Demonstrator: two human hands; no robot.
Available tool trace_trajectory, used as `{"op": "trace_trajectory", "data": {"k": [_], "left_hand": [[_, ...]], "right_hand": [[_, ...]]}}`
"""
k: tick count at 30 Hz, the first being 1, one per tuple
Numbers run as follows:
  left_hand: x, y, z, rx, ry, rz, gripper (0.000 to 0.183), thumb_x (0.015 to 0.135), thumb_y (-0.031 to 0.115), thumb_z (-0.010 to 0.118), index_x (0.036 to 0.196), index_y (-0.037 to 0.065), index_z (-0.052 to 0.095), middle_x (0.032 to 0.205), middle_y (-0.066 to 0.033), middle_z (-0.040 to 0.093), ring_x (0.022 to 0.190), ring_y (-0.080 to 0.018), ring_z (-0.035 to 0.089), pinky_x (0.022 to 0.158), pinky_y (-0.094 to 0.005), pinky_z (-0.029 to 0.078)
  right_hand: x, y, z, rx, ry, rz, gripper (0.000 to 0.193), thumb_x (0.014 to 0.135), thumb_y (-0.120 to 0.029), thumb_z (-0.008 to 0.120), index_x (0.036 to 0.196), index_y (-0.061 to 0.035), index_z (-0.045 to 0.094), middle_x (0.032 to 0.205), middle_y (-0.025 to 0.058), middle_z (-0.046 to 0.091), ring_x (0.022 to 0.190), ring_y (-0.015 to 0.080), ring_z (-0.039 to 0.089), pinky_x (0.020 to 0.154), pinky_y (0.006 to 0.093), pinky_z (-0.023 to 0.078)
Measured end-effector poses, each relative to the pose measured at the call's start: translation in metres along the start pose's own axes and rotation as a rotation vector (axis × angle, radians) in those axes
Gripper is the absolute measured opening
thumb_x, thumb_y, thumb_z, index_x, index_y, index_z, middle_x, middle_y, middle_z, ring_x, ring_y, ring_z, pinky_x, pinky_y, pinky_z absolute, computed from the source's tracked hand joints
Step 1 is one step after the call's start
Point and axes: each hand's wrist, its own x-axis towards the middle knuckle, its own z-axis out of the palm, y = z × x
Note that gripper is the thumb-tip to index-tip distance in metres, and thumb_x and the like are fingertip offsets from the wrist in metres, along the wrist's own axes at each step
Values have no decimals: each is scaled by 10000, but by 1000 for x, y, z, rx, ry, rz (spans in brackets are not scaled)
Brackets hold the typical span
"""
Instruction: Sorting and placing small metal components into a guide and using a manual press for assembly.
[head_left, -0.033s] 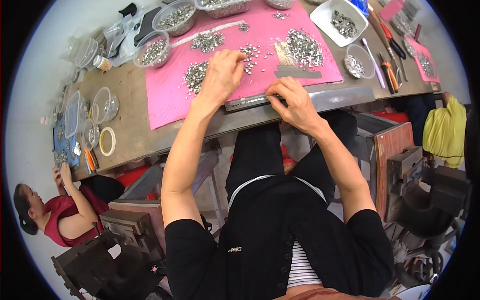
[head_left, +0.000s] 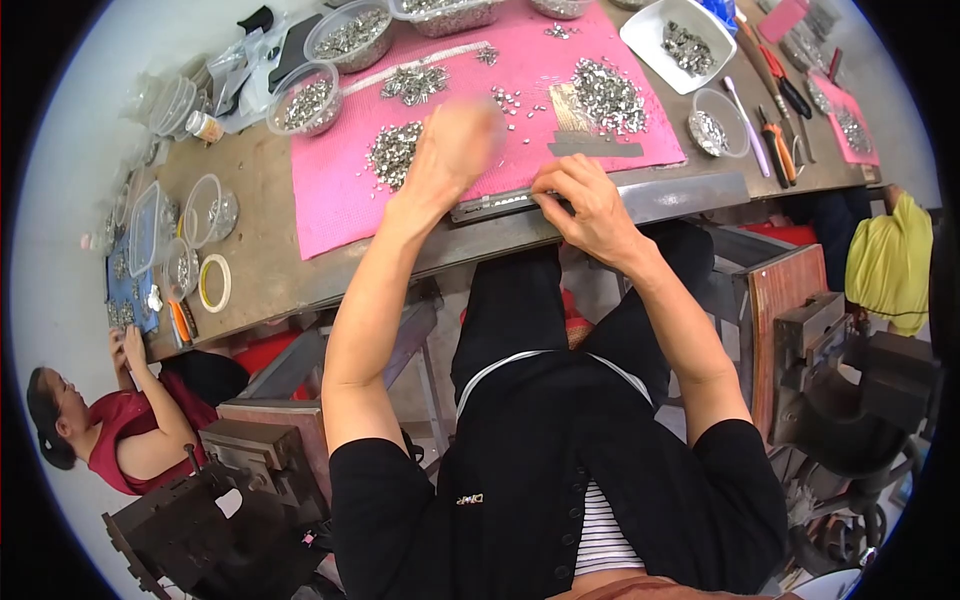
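Observation:
My left hand [head_left: 450,160] is over the pink mat [head_left: 335,225], between a heap of small shiny metal pieces [head_left: 393,152] and some scattered ones [head_left: 507,103]. Motion smears its fingers, so what they hold cannot be seen. At the mat's front edge lies a narrow metal bar [head_left: 485,208] with a row of small bright pieces in it. My right hand [head_left: 585,205] is at the bar's right end, thumb and fingers pressed together; anything pinched there is hidden. Beyond it, a larger heap of metal pieces [head_left: 608,97] sits behind a flat grey strip [head_left: 600,149].
Tubs of metal parts [head_left: 305,97] line the back left. A white tray [head_left: 630,38], a small round tub [head_left: 735,125] and orange-handled pliers [head_left: 778,150] stand at right. A roll of tape [head_left: 226,285] lies left. Co-workers sit on both sides, beside heavy dark machines [head_left: 215,530].
My left hand has shifted slightly toward the right and its fingers are now blurred. The right hand and the bar have stayed in place.

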Motion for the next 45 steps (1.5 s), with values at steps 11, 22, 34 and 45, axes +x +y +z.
{"op": "trace_trajectory", "data": {"k": [11,22,34,45], "left_hand": [[-2,20,9,-103,-66,57,113,896,48,672,1001,12,695,907,-151,676,893,-328,634,819,-420,511],[4,28,8,-129,-125,-60,119,914,53,676,1017,-6,677,895,-145,701,840,-297,675,782,-387,536],[-45,71,3,-333,-107,-281,116,946,71,671,1040,4,677,989,-111,730,865,-211,684,804,-330,533],[-49,73,7,-258,3,-204,104,872,11,689,968,4,650,913,-135,691,867,-322,639,766,-412,505]], "right_hand": [[-22,16,-4,252,246,410,169,927,-49,685,1089,-3,699,924,90,707,808,171,685,752,291,536],[-24,16,-1,253,291,429,145,928,-25,671,1069,-6,701,907,89,704,790,164,677,740,291,530],[-26,17,1,283,322,439,152,918,-11,667,1066,-6,702,932,100,712,800,174,681,746,300,537],[-27,16,2,290,346,427,147,922,-12,658,1060,-8,707,927,97,715,781,169,678,731,298,533]]}}
